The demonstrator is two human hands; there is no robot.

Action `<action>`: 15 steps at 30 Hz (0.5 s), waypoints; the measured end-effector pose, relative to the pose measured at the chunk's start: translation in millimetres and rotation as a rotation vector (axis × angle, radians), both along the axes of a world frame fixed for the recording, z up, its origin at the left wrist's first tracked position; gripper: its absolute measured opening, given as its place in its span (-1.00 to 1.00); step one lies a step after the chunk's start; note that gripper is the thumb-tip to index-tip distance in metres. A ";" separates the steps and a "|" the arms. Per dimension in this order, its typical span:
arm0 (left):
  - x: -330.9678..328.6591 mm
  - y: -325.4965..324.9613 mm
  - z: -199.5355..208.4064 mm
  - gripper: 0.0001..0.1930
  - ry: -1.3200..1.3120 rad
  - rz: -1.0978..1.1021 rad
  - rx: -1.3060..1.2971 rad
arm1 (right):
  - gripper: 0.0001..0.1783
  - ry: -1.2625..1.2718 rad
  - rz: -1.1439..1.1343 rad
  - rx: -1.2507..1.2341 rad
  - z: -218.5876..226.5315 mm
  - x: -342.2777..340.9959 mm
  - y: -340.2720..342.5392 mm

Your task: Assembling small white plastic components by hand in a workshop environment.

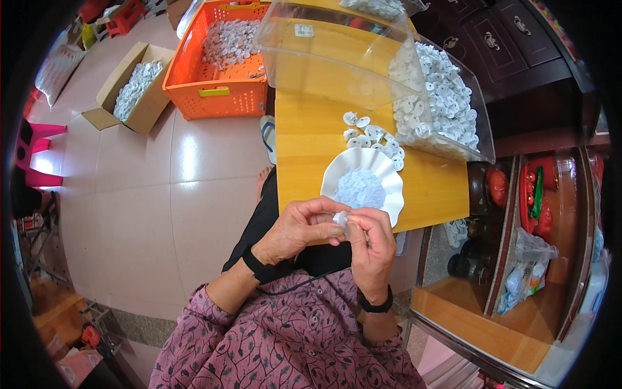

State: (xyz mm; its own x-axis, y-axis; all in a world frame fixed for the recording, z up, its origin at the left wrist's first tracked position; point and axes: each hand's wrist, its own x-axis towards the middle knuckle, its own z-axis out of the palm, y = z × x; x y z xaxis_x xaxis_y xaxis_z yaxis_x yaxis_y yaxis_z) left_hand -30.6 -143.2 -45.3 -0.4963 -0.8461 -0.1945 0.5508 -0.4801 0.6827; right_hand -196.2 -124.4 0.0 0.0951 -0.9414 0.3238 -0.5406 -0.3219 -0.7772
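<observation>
My left hand [295,227] and my right hand [374,249] meet over the near edge of the table, fingers pinched together. Between their fingertips is a small white plastic piece [341,219], partly hidden by the thumbs. Just beyond them sits a white wavy-rimmed dish [338,166] heaped with small pale bluish translucent pieces [360,189]. Behind the dish lies a loose group of round white plastic discs [374,134], some showing slots or raised parts.
A clear plastic bin [447,147] full of similar white parts stands right on the yellow table [300,149]; another clear container [324,71] lies beside it. An orange crate [220,104] and a cardboard box [159,107] hold more parts at left. Open shelves [466,314] stand to the right.
</observation>
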 end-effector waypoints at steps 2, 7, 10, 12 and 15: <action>-0.3 -1.5 1.9 -0.63 0.043 -0.004 0.070 | -0.93 -0.068 -0.013 0.035 -1.0 -2.4 -0.8; 3.8 1.0 2.8 -0.64 0.057 0.001 0.059 | -0.92 -0.128 -0.033 0.058 -2.7 -2.7 2.3; 4.2 -0.8 5.9 -0.65 0.042 0.026 0.055 | -0.92 -0.163 -0.073 0.089 -11.5 -10.1 5.5; 7.1 -6.1 10.5 -0.65 0.033 0.047 0.036 | -0.93 -0.156 -0.097 0.080 -16.5 -16.5 7.2; 12.0 -22.5 24.7 -0.67 -0.105 0.138 0.069 | -0.93 -0.087 -0.118 0.055 -15.5 -22.0 10.0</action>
State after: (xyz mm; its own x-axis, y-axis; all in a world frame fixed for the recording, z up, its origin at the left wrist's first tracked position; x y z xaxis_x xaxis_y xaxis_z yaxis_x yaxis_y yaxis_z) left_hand -18.6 -165.7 -20.5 -0.3502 -0.8874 -0.2997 0.5419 -0.4529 0.7080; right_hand -218.2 -114.5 -15.5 -0.0430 -0.9608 0.2737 -0.5018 -0.2161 -0.8375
